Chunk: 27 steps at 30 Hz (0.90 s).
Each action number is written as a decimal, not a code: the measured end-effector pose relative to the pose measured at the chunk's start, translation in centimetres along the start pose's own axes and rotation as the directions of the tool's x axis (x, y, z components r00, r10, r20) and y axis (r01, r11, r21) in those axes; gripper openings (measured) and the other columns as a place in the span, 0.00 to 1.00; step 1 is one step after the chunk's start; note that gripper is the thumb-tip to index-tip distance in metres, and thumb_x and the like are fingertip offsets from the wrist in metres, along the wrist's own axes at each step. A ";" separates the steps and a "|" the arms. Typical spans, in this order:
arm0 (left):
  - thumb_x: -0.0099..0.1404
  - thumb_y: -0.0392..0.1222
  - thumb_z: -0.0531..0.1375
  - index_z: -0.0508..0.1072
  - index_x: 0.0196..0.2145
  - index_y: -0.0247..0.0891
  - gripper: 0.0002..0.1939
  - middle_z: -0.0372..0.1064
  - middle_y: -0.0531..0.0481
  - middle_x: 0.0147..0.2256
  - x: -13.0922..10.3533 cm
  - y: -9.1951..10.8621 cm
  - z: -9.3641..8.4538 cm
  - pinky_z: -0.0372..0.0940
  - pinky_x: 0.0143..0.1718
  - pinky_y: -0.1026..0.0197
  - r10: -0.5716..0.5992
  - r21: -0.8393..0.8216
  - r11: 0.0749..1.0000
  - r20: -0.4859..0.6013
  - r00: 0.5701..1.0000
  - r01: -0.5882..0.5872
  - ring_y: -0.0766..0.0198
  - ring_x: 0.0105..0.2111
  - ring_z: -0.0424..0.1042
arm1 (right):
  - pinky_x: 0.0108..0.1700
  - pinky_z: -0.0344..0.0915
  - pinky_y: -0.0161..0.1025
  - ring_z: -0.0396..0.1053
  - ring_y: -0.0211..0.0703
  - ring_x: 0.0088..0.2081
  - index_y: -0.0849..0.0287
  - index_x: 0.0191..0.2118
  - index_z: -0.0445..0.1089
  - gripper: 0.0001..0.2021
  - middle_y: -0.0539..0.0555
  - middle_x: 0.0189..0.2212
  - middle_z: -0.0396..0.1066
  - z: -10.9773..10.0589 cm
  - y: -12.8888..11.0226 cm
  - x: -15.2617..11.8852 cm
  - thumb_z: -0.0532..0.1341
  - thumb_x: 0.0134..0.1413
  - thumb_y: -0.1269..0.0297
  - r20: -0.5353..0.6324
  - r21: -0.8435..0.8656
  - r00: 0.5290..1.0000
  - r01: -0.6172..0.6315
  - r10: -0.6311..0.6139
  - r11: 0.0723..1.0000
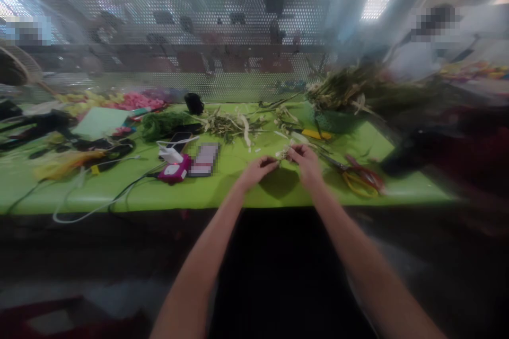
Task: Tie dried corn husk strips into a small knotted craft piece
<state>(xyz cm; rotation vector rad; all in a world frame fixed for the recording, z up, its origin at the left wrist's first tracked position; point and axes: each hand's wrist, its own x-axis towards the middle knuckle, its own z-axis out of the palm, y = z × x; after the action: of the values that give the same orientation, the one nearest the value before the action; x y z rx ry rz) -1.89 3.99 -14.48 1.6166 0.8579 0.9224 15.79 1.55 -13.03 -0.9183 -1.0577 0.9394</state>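
Pale plant sprig (282, 154) between my hands: right hand (305, 163) nearer, fingers pinching it; left hand (258, 170) alongside, grip unclear; long axis unreadable.

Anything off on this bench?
Mostly just clutter. The white cable looks out of place: its loop dips over the front edge of the green table, where it might snag. Stems and scraps lie loose beyond the phones. No spill or damage that I can make out; the picture is blurry.

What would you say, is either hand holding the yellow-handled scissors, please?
No, the scissors lie on the green table while the left hand and right hand hold plant material.
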 end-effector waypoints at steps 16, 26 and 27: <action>0.55 0.46 0.66 0.74 0.37 0.34 0.15 0.73 0.48 0.34 1.2 1.6 0.1 0.63 0.40 0.60 0.066 -0.067 0.995 -0.013 0.998 -0.067 0.64 0.34 0.69 | 0.37 0.65 0.37 0.67 0.38 0.33 0.54 0.43 0.70 0.16 0.50 0.34 0.71 0.5 0.1 -0.3 0.66 0.48 0.56 0.068 -0.153 0.995 0.078 -0.068 0.985; 0.56 0.46 0.67 0.69 0.40 0.37 0.18 0.70 0.51 0.35 1.3 0.6 0.6 0.66 0.35 0.63 -0.061 -0.355 0.933 -0.322 0.945 -0.060 0.68 0.31 0.68 | 0.33 0.59 0.38 0.64 0.40 0.27 0.58 0.28 0.73 0.10 0.49 0.23 0.70 0.3 0.7 -0.7 0.65 0.49 0.55 0.268 -0.482 0.963 0.116 0.020 0.869; 0.55 0.46 0.67 0.69 0.40 0.37 0.18 0.69 0.52 0.34 1.2 0.5 0.5 0.66 0.34 0.63 -0.055 -0.355 0.933 -0.313 0.948 -0.063 0.69 0.30 0.68 | 0.33 0.59 0.38 0.64 0.41 0.27 0.58 0.28 0.73 0.10 0.49 0.23 0.71 0.3 0.8 -0.6 0.65 0.48 0.57 0.276 -0.480 0.961 0.118 0.022 0.869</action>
<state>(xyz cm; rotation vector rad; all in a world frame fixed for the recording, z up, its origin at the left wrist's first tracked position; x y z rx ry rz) -0.83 4.77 -13.94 1.1676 0.8422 1.2869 15.20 1.25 -13.89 -1.1942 -1.6006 0.7771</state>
